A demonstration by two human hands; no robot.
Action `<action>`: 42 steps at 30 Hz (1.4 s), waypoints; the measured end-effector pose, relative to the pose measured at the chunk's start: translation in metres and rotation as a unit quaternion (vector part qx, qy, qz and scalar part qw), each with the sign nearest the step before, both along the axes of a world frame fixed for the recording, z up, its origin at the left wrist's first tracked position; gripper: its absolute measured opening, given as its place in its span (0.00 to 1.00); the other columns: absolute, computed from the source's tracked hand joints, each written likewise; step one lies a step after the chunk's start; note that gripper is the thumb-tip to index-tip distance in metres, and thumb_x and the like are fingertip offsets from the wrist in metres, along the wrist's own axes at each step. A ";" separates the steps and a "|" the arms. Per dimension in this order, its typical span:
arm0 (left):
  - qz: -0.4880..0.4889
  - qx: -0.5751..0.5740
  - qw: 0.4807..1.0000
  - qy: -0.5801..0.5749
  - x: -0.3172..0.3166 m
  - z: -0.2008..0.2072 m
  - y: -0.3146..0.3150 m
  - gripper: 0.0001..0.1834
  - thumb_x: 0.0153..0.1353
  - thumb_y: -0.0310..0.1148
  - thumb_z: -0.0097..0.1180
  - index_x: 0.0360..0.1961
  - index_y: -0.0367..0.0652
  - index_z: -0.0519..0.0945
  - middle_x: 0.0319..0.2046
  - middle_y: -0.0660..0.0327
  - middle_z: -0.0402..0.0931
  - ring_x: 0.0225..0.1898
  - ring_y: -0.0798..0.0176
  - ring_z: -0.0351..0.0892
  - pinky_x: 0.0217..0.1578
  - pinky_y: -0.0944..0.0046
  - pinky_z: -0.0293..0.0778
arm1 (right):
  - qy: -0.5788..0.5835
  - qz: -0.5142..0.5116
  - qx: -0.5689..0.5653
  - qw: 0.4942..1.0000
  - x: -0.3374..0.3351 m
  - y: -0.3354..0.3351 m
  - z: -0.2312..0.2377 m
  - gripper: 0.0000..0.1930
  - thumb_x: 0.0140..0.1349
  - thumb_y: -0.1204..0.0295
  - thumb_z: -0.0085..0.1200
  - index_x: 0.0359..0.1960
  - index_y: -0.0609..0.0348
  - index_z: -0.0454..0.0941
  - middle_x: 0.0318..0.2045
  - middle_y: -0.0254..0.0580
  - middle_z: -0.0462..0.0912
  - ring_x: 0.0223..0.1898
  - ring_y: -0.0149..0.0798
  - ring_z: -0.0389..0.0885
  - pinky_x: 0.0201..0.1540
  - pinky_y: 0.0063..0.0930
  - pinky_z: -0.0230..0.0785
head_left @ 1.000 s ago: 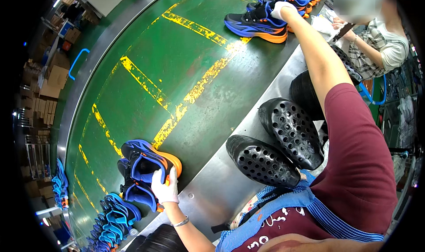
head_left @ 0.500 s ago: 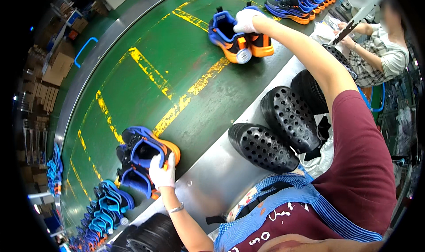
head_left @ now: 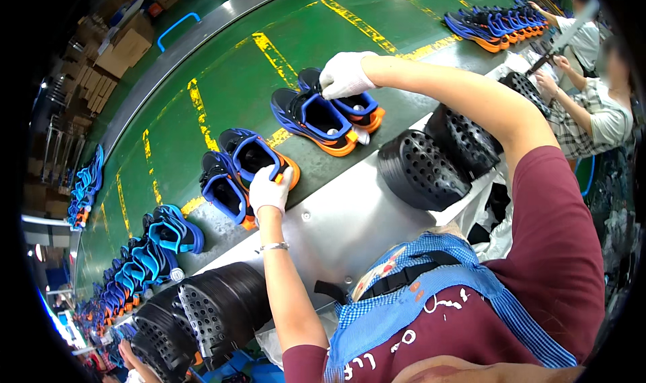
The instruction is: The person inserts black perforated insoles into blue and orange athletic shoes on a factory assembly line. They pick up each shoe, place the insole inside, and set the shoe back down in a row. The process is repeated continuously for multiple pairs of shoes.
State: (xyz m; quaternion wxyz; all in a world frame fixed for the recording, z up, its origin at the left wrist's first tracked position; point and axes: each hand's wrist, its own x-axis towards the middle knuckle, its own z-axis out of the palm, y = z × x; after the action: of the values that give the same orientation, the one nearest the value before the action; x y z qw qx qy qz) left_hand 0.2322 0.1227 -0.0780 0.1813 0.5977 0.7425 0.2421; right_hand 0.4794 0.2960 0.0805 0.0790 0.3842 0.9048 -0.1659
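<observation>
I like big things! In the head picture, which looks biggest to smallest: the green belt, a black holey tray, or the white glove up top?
1. Green conveyor belt
2. Black perforated round tray
3. White-gloved right hand

The tray sits nearer the camera, but the order looks clear.

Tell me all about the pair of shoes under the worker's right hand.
The pair of sneakers is dark navy with bright blue collars and orange soles. They lie side by side on the green conveyor belt, openings up, near its steel edge. The gloved right hand rests on their collars; whether it grips is unclear.

Matt green belt (head_left: 222,73), cloth gloves (head_left: 344,75)
</observation>
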 end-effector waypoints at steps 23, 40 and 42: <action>-0.011 0.129 0.966 0.222 0.052 0.086 -0.029 0.24 0.56 0.40 0.61 0.54 0.45 0.78 0.55 0.51 0.73 0.54 0.47 0.73 0.55 0.54 0.70 | 0.016 -0.325 0.192 0.926 0.350 -0.223 0.070 0.18 0.54 0.67 0.58 0.47 0.58 0.77 0.36 0.47 0.80 0.38 0.45 0.82 0.45 0.35 0.74; -0.133 0.069 0.989 0.010 0.116 0.044 0.022 0.27 0.57 0.39 0.63 0.58 0.46 0.75 0.51 0.49 0.72 0.45 0.51 0.76 0.50 0.57 0.73 | 0.057 -0.323 0.180 0.928 0.366 -0.214 0.071 0.16 0.48 0.67 0.64 0.36 0.60 0.73 0.29 0.44 0.76 0.31 0.41 0.78 0.36 0.32 0.72; -0.113 0.063 0.992 -0.006 0.108 0.048 0.012 0.27 0.57 0.40 0.63 0.58 0.46 0.75 0.51 0.49 0.72 0.45 0.53 0.76 0.49 0.58 0.74 | 0.058 -0.322 0.202 0.923 0.358 -0.217 0.085 0.16 0.47 0.70 0.64 0.36 0.61 0.73 0.31 0.42 0.75 0.32 0.39 0.77 0.37 0.30 0.72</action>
State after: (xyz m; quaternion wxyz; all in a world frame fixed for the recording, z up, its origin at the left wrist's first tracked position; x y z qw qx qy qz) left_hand 0.3397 0.1349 -0.0304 0.1740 0.6862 0.6526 0.2703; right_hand 0.8375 0.0790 0.1653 -0.1104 0.6521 0.7498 -0.0176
